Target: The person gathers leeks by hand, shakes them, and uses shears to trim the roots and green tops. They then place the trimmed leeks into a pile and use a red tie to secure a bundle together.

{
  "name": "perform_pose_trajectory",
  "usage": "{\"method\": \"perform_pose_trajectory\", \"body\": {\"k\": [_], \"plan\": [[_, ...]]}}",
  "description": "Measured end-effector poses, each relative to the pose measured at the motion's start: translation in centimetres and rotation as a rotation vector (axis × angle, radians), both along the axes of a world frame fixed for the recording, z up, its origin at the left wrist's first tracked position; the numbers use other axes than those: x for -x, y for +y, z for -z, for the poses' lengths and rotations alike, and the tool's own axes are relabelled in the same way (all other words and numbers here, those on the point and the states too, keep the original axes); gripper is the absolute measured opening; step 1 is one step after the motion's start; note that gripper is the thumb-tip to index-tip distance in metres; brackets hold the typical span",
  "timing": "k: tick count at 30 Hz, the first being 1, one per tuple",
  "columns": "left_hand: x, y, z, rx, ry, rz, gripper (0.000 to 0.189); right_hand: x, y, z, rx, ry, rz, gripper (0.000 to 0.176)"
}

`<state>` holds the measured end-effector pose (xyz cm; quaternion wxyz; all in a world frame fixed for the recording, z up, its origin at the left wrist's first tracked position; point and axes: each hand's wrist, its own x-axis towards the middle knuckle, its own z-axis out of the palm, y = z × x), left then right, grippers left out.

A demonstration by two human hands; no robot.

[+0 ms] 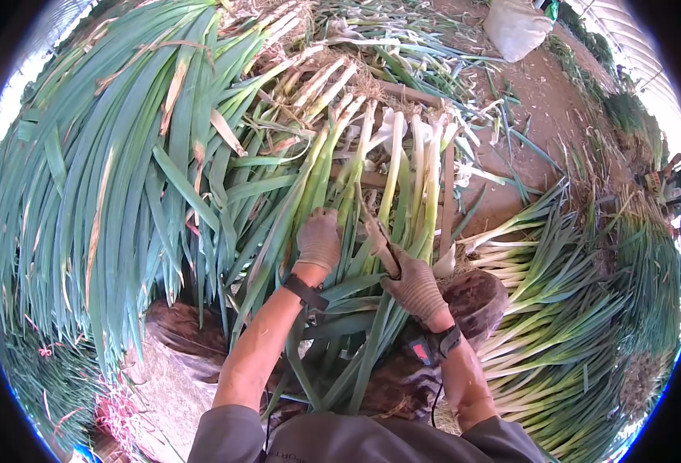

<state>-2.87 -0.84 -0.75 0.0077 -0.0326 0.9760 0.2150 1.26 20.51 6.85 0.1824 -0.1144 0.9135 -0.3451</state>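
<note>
The biggest thing around me is the heap of green onions [86, 201] on my left, long leaves drooping down beside my leg, with the pale root ends toward the top. Next comes the lower pile [556, 332] on my right, white stalks pointing in toward my knee and green tops fanning outward. Brown ground [545, 100] shows beyond it, littered with leaf scraps. Straight in front of me, between the heaps, lie the onions [396, 166] I'm working at, roots away from me and leaves running back over my lap. A thin wooden frame [449, 185] shows under and beside them. At the far edge sits a white sack [516, 29].

My gloved right hand [415, 289] is clenched around the dark handle of a knife, its dirty blade pointing away from me over the stalks. My gloved left hand [319, 239] is at the stalks just left of the knife [376, 234], fingers bent; I can't tell whether they grasp any. Smallest are the dark bands on my left wrist [305, 293] and right wrist [448, 339].
</note>
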Motion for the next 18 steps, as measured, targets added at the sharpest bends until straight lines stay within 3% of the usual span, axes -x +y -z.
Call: {"method": "perform_pose_trajectory", "body": {"k": [12,18], "plan": [[1.9,2.0,-0.1,0.177,0.051,-0.044,0.026,-1.7,-0.6,0.1,-0.114,-0.018,-0.015,0.060],[3.7,2.6,1.2,0.192,0.017,-0.108,0.044,-0.9,-1.5,0.4,-0.159,-0.022,0.023,0.058]]}}
